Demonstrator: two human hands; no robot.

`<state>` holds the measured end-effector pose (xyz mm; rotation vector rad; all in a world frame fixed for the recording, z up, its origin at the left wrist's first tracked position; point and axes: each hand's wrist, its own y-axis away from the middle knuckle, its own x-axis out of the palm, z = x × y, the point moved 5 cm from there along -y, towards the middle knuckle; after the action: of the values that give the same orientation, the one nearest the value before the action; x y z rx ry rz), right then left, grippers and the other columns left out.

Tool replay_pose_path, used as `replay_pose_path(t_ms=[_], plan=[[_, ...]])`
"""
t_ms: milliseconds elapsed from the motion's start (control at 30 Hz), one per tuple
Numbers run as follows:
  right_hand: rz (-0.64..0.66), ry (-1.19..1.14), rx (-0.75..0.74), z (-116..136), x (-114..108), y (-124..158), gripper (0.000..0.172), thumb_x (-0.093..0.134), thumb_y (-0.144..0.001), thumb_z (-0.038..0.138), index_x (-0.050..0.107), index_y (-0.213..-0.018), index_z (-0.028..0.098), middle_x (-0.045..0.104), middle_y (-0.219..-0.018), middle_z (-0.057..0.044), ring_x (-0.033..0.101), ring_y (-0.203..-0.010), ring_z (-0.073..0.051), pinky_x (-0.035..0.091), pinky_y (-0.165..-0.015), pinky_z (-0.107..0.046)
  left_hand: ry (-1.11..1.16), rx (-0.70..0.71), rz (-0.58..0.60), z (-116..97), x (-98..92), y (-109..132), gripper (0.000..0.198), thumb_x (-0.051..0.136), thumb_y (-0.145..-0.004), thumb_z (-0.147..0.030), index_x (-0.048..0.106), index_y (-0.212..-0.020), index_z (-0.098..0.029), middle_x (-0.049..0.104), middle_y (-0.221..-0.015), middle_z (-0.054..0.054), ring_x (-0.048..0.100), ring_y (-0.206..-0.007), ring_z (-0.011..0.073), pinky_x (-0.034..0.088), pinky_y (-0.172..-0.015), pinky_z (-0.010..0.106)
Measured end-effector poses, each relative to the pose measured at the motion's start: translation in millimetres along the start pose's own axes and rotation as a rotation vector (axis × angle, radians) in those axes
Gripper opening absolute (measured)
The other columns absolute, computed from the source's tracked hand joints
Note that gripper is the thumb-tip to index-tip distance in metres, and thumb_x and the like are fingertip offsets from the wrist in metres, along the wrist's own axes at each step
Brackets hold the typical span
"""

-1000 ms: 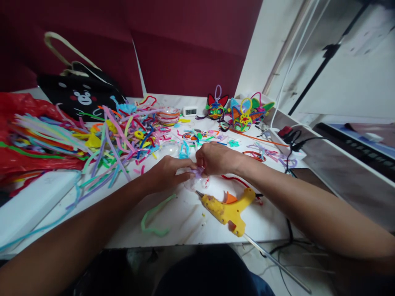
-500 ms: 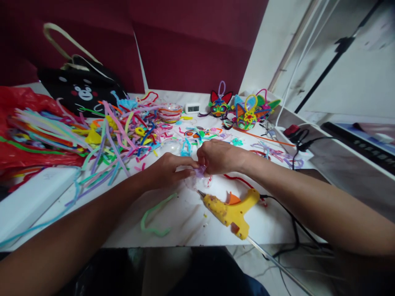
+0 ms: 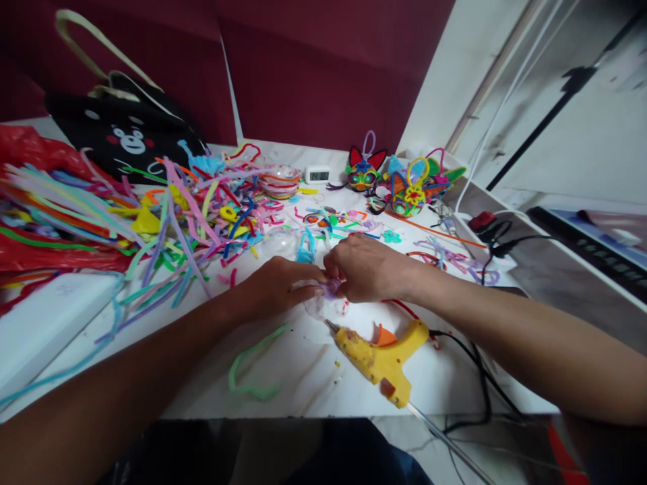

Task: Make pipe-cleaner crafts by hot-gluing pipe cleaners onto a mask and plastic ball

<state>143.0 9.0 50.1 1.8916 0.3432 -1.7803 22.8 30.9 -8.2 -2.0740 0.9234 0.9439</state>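
My left hand (image 3: 283,286) and my right hand (image 3: 361,266) meet at mid-table, fingertips closed around a small purple pipe-cleaner piece (image 3: 332,289). Under the fingers sits a clear plastic shell (image 3: 315,308) with a bit of red and white at its right side; the fingers hide much of both. The tip of a yellow hot glue gun (image 3: 371,353) lies just in front of the shell. A light green pipe cleaner (image 3: 247,360) curves on the table nearer to me. Behind my hands are another clear plastic shell (image 3: 280,242) and a blue pipe-cleaner shape (image 3: 306,248).
Pipe cleaners (image 3: 187,209) are heaped at left, beside a red plastic bag (image 3: 30,155) and a white box (image 3: 55,323). Decorated balls (image 3: 362,176) and a small digital clock (image 3: 317,175) stand at the back. Black cable (image 3: 465,343) runs off right, near a power strip (image 3: 498,256).
The camera view has shifted slightly. Both hands stay together on the purple piece, with only small finger movement. The glue gun keeps its place on the table.
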Motion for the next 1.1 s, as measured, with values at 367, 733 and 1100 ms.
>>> replay_pose_path(t_ms=[367, 733, 1100], plan=[[-0.133, -0.382, -0.065, -27.0, 17.5, 6.2, 0.015, 0.073, -0.071, 0.019, 0.073, -0.086, 0.018, 0.070, -0.078, -0.001, 0.059, -0.071, -0.013, 0.036, -0.062, -0.023, -0.055, 0.337, -0.112, -14.3, -5.7, -1.0, 0.022, 0.049, -0.094, -0.018, 0.065, -0.110, -0.019, 0.062, -0.116, 0.012, 0.060, -0.109, 0.0200, 0.051, -0.092, 0.034], [-0.186, -0.499, -0.071, -33.2, 24.4, 10.0, 0.017, 0.072, -0.071, 0.014, 0.074, -0.087, 0.017, 0.071, -0.081, -0.003, 0.062, -0.073, -0.014, 0.040, -0.063, -0.023, -0.040, 0.334, -0.028, -17.0, 0.2, 2.7, 0.025, 0.050, -0.096, -0.021, 0.069, -0.111, -0.026, 0.067, -0.115, 0.008, 0.059, -0.113, 0.0198, 0.052, -0.095, 0.034], [-0.188, -0.666, 0.000, -50.7, 31.8, 13.4, 0.021, 0.060, -0.077, 0.009, 0.074, -0.092, 0.015, 0.074, -0.083, -0.004, 0.064, -0.072, -0.013, 0.045, -0.066, -0.023, -0.116, 0.471, -0.095, -20.7, 0.0, 4.7, 0.027, 0.054, -0.092, -0.012, 0.066, -0.114, -0.023, 0.068, -0.109, 0.009, 0.059, -0.111, 0.0208, 0.054, -0.089, 0.032]])
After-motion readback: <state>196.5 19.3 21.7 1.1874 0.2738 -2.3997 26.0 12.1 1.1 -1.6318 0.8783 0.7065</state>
